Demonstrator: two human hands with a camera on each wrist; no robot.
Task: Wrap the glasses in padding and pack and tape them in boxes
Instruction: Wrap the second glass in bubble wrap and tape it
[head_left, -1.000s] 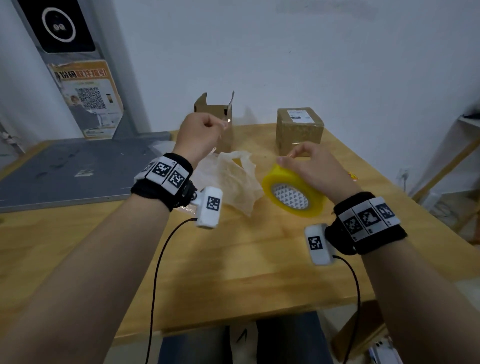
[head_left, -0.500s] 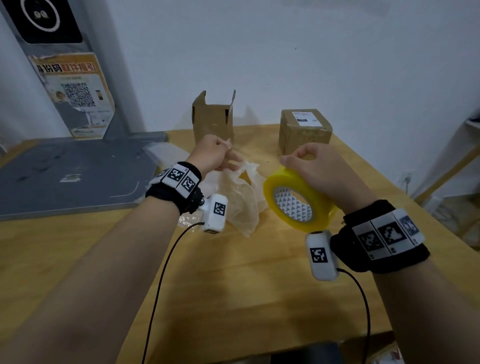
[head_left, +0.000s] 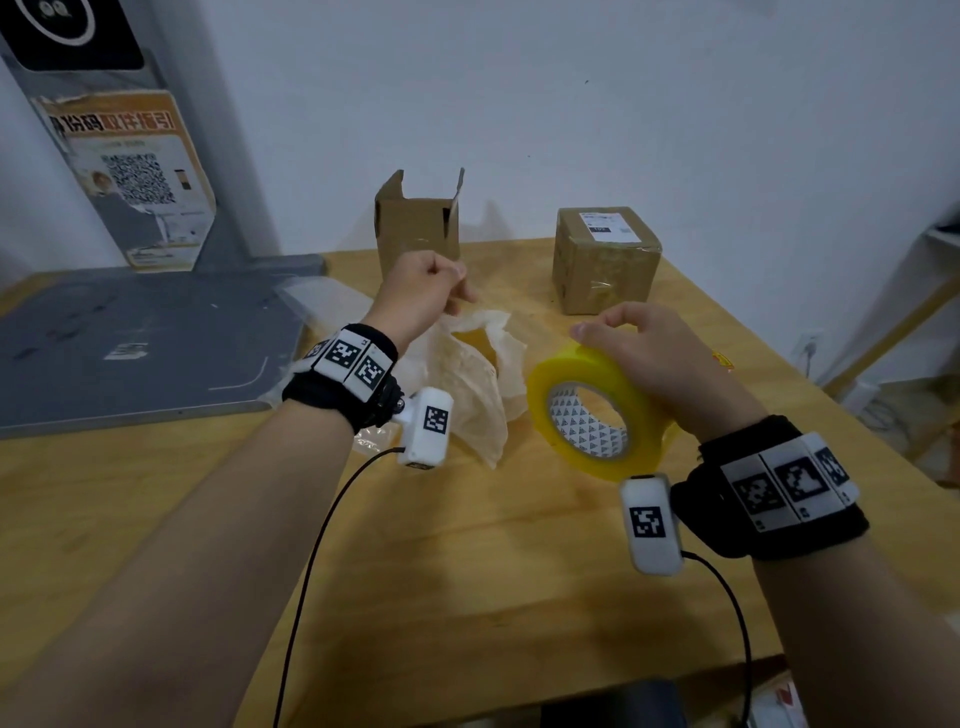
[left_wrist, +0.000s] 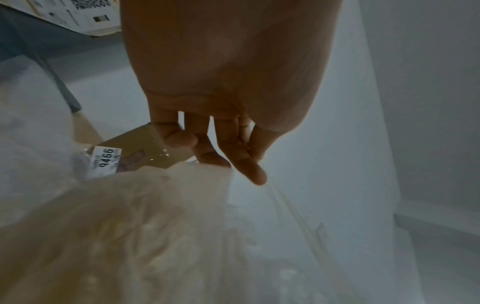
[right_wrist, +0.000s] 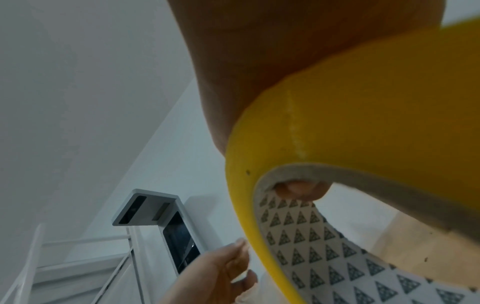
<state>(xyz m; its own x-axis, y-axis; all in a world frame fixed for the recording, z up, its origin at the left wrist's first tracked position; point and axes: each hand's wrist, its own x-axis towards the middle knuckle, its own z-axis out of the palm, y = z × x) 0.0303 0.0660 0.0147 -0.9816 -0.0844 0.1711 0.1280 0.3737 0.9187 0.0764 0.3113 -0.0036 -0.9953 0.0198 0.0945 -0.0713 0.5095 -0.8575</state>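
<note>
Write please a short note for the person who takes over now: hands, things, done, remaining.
Right hand: grips the yellow tape roll above the table.
Left hand: pinches a clear tape strip, seemingly drawn from the roll.
Padded bundle lies between the hands; open box and taped box stand behind.
Done: one box sealed.
Left: probably tape the bundle, pack it, close the open box.

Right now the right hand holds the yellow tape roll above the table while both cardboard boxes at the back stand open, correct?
Not quite. Only the left box stands open; the right box is closed, as the head view shows. The right hand does hold the yellow tape roll above the table.
</note>
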